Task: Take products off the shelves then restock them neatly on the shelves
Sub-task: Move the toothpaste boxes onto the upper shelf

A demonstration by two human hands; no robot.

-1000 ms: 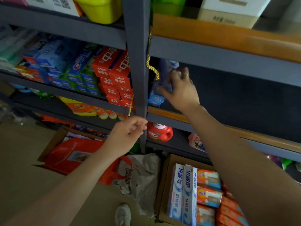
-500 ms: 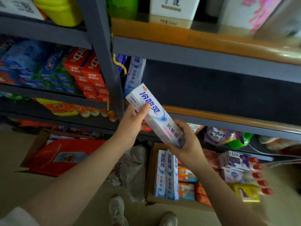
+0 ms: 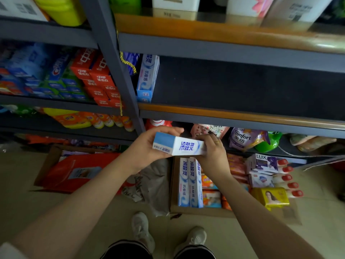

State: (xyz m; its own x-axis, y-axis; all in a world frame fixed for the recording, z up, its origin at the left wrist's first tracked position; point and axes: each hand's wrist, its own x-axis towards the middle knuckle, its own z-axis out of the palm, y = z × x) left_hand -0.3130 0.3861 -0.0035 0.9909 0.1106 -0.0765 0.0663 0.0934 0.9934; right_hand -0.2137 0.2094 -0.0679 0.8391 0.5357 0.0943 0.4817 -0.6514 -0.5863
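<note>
i read step as restock: toothpaste box (image 3: 179, 145) held level in front of me, below middle shelf (image 3: 233, 114), above cardboard box (image 3: 172, 184) on floor; left hand (image 3: 147, 146) wraps its left end, right hand (image 3: 212, 152) fingers curl round right end; next move, i judge: lift, turn upright, slide in beside standing toothpaste box (image 3: 147, 77) at shelf's left end; shelf post (image 3: 119, 71) and yellow rope (image 3: 128, 64) close by there, could snag; two more toothpaste boxes (image 3: 190, 182) wait in carton; comfort pouch (image 3: 244, 139) on lower shelf, well clear
</note>
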